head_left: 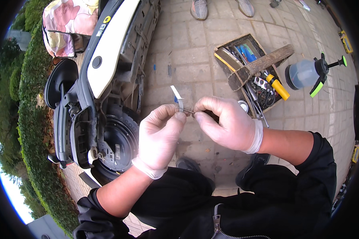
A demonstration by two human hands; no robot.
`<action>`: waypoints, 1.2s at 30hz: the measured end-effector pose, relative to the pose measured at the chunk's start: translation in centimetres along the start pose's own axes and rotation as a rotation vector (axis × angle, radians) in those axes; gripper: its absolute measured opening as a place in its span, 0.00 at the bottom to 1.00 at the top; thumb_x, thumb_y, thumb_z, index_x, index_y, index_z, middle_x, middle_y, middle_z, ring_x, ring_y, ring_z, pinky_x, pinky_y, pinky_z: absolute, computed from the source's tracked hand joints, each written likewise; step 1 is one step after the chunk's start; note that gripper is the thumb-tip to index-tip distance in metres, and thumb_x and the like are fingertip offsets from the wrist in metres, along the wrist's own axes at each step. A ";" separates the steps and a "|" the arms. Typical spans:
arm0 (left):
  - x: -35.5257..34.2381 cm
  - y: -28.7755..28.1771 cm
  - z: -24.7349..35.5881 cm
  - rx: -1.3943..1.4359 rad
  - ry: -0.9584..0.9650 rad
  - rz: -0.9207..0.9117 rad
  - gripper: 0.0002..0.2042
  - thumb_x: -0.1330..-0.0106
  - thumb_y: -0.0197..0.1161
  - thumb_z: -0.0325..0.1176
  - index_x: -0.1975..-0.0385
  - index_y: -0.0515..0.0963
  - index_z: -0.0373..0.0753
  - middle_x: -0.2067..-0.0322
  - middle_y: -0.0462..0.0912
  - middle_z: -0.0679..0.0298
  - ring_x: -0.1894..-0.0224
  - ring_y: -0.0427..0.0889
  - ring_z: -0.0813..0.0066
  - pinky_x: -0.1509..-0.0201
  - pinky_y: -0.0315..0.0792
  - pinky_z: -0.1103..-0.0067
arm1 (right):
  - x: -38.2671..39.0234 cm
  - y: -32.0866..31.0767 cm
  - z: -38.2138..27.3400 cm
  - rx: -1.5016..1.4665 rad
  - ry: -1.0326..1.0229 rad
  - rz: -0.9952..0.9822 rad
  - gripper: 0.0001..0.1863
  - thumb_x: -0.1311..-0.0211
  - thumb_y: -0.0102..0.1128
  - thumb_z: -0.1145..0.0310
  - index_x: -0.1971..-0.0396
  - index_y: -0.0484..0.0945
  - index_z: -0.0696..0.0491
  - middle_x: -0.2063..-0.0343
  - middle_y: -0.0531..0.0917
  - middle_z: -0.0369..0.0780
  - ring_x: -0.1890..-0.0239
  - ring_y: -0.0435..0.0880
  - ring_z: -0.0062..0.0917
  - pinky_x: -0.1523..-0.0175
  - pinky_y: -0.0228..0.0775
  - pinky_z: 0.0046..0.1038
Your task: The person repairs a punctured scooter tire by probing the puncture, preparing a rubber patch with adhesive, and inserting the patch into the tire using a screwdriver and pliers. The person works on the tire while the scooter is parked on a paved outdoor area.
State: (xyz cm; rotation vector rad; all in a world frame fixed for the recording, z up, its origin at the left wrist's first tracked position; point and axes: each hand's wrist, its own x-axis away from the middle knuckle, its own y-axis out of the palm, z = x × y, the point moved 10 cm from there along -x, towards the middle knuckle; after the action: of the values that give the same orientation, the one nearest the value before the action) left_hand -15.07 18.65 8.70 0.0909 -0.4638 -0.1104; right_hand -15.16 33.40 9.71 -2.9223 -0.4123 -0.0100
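Both my hands wear thin whitish gloves and meet in front of me, fingertips almost touching. A thin, dark rod-like piece spans the small gap between them. My left hand pinches its left end at the thumb and forefinger. From those same fingertips a narrow white-and-grey strip sticks up, with a bit of blue beside it. My right hand is closed in a pinch on the rod's other end. What lies inside the fingers is hidden. Left of my left hand is a scooter's black wheel.
The scooter's white-and-black body stretches away at left beside a hedge. An open toolbox with a rough wooden handle and a pump spray bottle stand on paving at right. Another person's shoes show at the far edge.
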 end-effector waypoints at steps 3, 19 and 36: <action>0.0 0.0 0.1 -0.020 0.005 -0.003 0.05 0.32 0.62 0.23 0.59 0.81 0.33 0.64 0.85 0.66 0.62 0.78 0.85 0.54 0.73 0.85 | 0.0 -0.3 -0.9 0.085 -0.091 0.052 0.03 0.37 0.62 0.76 0.67 0.78 0.59 0.77 0.79 0.40 0.77 0.76 0.19 0.71 0.68 0.24; 0.0 -0.3 1.3 0.029 0.116 -0.043 0.04 0.34 0.61 0.25 0.66 0.82 0.34 0.73 0.82 0.68 0.71 0.72 0.88 0.65 0.66 0.89 | 0.1 -0.3 -4.6 0.464 -0.382 0.206 0.06 0.45 0.69 0.74 0.73 0.78 0.54 0.75 0.80 0.41 0.75 0.81 0.39 0.72 0.71 0.34; 0.7 0.5 0.8 -0.128 0.015 -0.011 0.10 0.38 0.64 0.20 0.58 0.78 0.34 0.69 0.75 0.72 0.66 0.70 0.88 0.61 0.68 0.88 | -0.9 -3.1 -3.3 0.301 -0.307 0.137 0.07 0.45 0.69 0.75 0.75 0.77 0.57 0.78 0.78 0.42 0.78 0.79 0.34 0.72 0.69 0.28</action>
State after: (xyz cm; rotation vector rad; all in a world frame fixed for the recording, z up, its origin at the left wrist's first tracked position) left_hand -14.80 19.05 9.76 -0.0313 -0.4406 -0.1495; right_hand -16.78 35.43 13.47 -2.6470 -0.2308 0.4818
